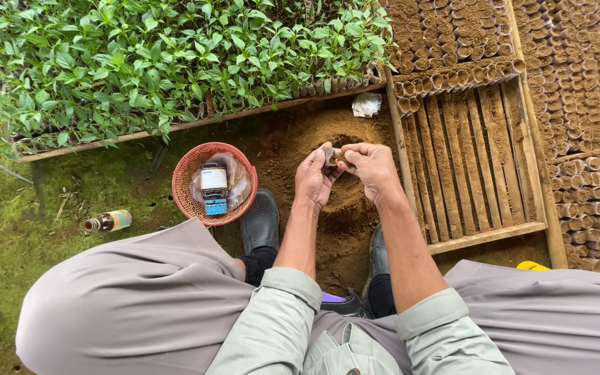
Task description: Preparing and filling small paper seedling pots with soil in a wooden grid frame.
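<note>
My left hand [316, 177] and my right hand [369, 165] meet over a mound of loose brown soil [345, 208]. Together they hold a small seedling pot [330, 155], a little tube with soil in it; the left fingers pinch its side and the right fingers press at its top. Both forearms reach out from rolled pale green sleeves. My dark rubber boots [261, 220] stand on either side of the soil heap.
A red mesh basket [190, 186] with a small dark jar [214, 188] and a plastic bag sits left of the soil. A small bottle [109, 221] lies on the moss. Green seedlings [175, 55] fill a bed behind. A wooden slatted tray [467, 167] with filled pots stands at right.
</note>
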